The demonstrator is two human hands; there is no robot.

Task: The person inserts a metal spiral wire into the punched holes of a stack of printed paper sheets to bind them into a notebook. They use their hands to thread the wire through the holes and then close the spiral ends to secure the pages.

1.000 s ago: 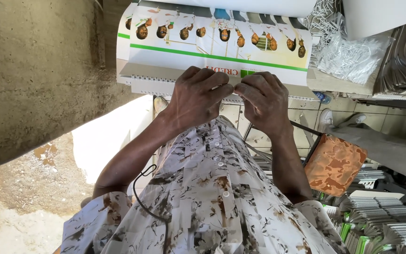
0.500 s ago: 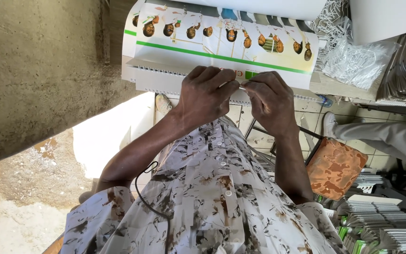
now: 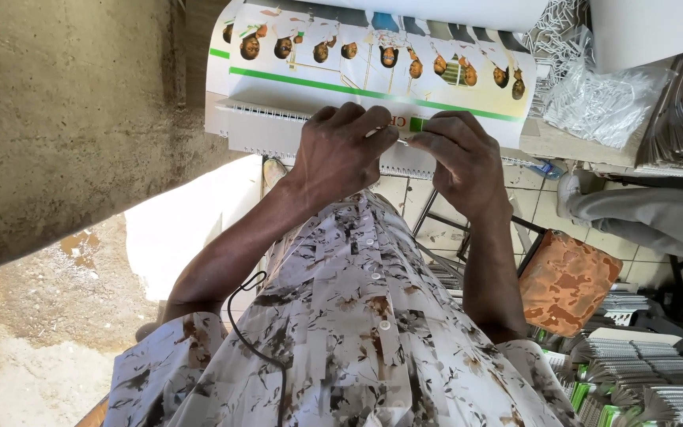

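As both hands have crept up since a second ago, left hand and right hand now pinch thin white wire binding comb between fingertips, at near edge of wide printed calendar sheet with green stripe and portrait row. Grip narrow, fingers curled; comb sits at sheet's punched edge, so binding looks under way. Sheet lies on stacked bound pads on bench. Clear bag of wire combs right; orange stool seat below; tiled floor, concrete wall left.
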